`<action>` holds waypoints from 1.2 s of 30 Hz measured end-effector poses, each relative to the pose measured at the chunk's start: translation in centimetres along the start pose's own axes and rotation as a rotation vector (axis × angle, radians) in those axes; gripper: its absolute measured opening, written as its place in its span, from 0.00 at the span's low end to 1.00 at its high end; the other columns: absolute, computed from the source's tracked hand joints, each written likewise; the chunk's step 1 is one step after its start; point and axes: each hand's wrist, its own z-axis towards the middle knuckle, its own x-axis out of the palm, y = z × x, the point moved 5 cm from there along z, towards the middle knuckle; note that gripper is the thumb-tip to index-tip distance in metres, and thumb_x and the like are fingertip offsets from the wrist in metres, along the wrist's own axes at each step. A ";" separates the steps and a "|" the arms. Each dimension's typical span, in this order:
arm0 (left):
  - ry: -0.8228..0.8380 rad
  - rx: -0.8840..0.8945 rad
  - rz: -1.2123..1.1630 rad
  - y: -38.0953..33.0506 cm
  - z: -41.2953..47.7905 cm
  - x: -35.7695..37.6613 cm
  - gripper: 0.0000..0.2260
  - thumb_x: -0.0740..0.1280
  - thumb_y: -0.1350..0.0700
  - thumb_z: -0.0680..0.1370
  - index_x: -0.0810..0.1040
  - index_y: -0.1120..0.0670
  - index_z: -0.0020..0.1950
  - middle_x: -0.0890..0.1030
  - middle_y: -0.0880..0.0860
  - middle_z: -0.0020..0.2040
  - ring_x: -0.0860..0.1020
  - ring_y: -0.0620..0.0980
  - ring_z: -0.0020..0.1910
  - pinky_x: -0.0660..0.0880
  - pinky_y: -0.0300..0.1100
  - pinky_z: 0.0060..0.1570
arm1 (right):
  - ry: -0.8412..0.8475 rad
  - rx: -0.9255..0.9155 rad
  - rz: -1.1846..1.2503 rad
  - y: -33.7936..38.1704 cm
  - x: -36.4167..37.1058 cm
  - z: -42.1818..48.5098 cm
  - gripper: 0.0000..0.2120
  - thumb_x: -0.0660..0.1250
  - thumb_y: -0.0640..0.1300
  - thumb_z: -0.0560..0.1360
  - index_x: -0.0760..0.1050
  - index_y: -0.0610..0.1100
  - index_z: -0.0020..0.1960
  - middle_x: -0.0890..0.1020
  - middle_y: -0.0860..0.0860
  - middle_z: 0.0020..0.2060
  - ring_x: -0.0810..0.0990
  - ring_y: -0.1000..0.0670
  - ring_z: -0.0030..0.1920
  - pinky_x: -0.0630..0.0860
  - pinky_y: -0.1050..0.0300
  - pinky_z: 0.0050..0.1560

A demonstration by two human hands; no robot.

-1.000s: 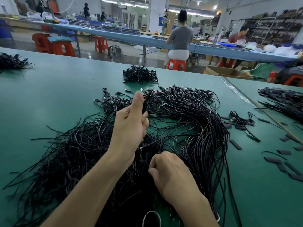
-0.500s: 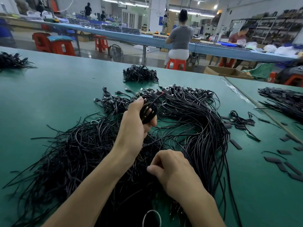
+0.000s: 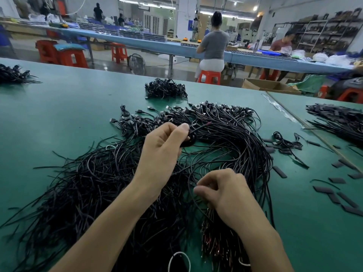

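Observation:
A big heap of loose black cables [image 3: 102, 185] covers the green table [image 3: 59, 118] in front of me, with plug ends fanned out at the far side. My left hand [image 3: 163, 148] is raised over the heap and grips a small coiled black cable [image 3: 189, 139], whose stripped end sticks out up and right. My right hand [image 3: 222, 191] sits lower and nearer, fingers curled, pinching one cable strand that runs up toward the left hand.
A tied cable bundle [image 3: 166, 89] lies at the far middle of the table, another pile [image 3: 13, 74] at far left. Short black sleeve pieces [image 3: 334, 195] are scattered at right, beside more cables [image 3: 341, 120]. People sit on red stools [image 3: 209, 76] at a blue bench beyond.
My left hand has wound the cable into a small coil and turned, its thumb now on top. My right hand has shifted slightly right and down, still pinching the strand.

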 end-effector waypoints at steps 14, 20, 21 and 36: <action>0.482 -0.012 -0.216 -0.5 -1.5 2.8 0.08 0.64 0.61 0.79 0.74 0.59 0.58 0.82 0.50 0.36 0.78 0.40 0.30 0.74 0.29 0.31 | -0.290 -0.403 0.748 4.8 -3.9 -1.8 0.18 0.68 0.29 0.72 0.86 0.51 0.46 0.87 0.53 0.39 0.84 0.51 0.36 0.80 0.60 0.34; 0.445 0.063 -0.156 -1.5 -1.8 3.1 0.18 0.52 0.52 0.85 0.80 0.53 0.61 0.81 0.43 0.30 0.68 0.36 0.21 0.62 0.26 0.23 | -0.278 -0.371 0.950 4.6 -4.2 -1.8 0.09 0.76 0.36 0.68 0.83 0.49 0.43 0.85 0.48 0.36 0.82 0.54 0.31 0.76 0.64 0.30; 0.390 0.060 -0.165 -1.3 -1.5 2.9 0.19 0.52 0.50 0.84 0.81 0.54 0.60 0.76 0.42 0.25 0.66 0.37 0.20 0.61 0.28 0.22 | -0.265 -0.362 0.958 4.5 -4.2 -1.8 0.07 0.76 0.40 0.67 0.83 0.49 0.43 0.86 0.48 0.37 0.83 0.54 0.33 0.77 0.64 0.31; 0.267 0.069 -0.206 -0.5 -0.7 1.6 0.20 0.53 0.47 0.84 0.85 0.50 0.55 0.64 0.43 0.22 0.57 0.45 0.21 0.55 0.36 0.23 | -0.301 -0.331 0.770 4.8 -3.8 -1.9 0.03 0.75 0.45 0.71 0.84 0.50 0.45 0.86 0.51 0.36 0.83 0.52 0.35 0.78 0.64 0.36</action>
